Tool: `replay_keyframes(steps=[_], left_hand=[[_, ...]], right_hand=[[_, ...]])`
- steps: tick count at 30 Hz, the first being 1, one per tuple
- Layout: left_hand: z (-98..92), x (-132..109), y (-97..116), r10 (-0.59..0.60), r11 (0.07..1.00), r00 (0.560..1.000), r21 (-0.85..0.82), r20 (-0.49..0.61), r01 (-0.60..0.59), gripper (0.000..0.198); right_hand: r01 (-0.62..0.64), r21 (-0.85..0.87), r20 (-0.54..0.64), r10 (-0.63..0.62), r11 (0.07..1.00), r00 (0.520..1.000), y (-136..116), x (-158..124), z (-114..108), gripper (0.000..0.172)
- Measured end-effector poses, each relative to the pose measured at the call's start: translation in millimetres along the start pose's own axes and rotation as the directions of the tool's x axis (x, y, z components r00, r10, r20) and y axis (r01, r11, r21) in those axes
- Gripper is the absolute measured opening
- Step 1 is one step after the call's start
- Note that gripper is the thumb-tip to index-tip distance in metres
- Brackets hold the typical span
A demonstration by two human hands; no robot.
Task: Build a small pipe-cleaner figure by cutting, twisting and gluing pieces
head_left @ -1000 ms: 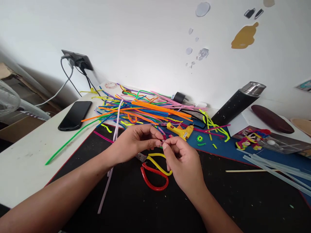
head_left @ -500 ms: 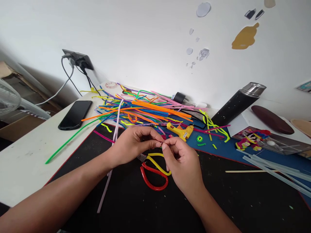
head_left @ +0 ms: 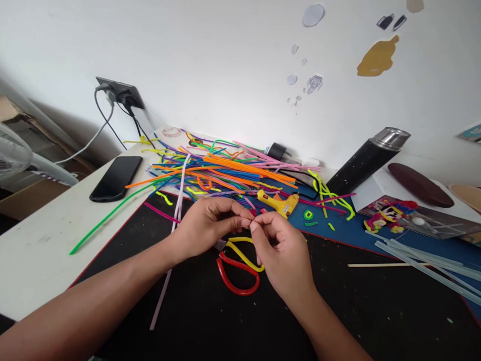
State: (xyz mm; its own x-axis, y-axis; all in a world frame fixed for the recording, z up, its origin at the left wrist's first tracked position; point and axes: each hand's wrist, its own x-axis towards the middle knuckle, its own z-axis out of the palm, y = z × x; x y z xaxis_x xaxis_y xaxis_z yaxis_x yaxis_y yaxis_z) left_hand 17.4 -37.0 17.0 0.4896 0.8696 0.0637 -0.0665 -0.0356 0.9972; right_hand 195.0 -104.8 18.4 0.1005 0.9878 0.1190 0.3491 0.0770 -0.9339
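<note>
My left hand (head_left: 206, 223) and my right hand (head_left: 280, 245) meet over the black mat (head_left: 210, 321), thumb and forefinger pinched on each. Between the fingertips is something tiny and dark, too small to name. Just below them on the mat lie pliers or scissors with one red and one yellow handle (head_left: 240, 291); their head is mostly hidden behind my left hand. Pale lilac pipe cleaners (head_left: 161, 301) run under my left wrist. Beyond my fingers rests a yellow glue gun (head_left: 281, 203).
A heap of coloured pipe cleaners (head_left: 233, 170) spreads along the wall. A phone (head_left: 116, 178) lies at left. On the right are a black flask (head_left: 368, 160), a small colourful figure (head_left: 389, 218), clear glue sticks (head_left: 432, 265) and a thin wooden stick (head_left: 383, 265).
Both hands stay in nearly the same place, fingertips still pinched together. The fingers have shifted only slightly, and the view has moved a little.
</note>
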Motion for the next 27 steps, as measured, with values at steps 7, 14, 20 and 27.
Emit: replay_keyframes(steps=[7,14,20,27], left_hand=[[1.0,-0.5,-1.6,-0.004,1.0,1.0,0.018,-0.007,0.004,0.025],[1.2,-0.3,3.4,-0.035,0.995,0.999,-0.089,0.03,0.038,0.021],[5.5,1.8,5.2,-0.063,0.987,0.998,-0.15,-0.013,0.06,0.027],[5.5,2.8,7.1,-0.079,0.993,0.997,-0.096,-0.028,0.076,0.035]], right_hand=[[-0.008,0.007,0.006,0.008,1.0,1.0,0.3,-0.1,-0.2,0.017],[-0.042,0.043,0.032,0.04,0.998,0.999,-1.8,0.3,-1.0,0.019],[-0.053,0.063,0.023,0.052,0.997,0.998,0.1,1.1,-1.1,0.02],[-0.048,0.056,0.017,0.047,0.997,0.999,0.3,2.1,-1.6,0.019]])
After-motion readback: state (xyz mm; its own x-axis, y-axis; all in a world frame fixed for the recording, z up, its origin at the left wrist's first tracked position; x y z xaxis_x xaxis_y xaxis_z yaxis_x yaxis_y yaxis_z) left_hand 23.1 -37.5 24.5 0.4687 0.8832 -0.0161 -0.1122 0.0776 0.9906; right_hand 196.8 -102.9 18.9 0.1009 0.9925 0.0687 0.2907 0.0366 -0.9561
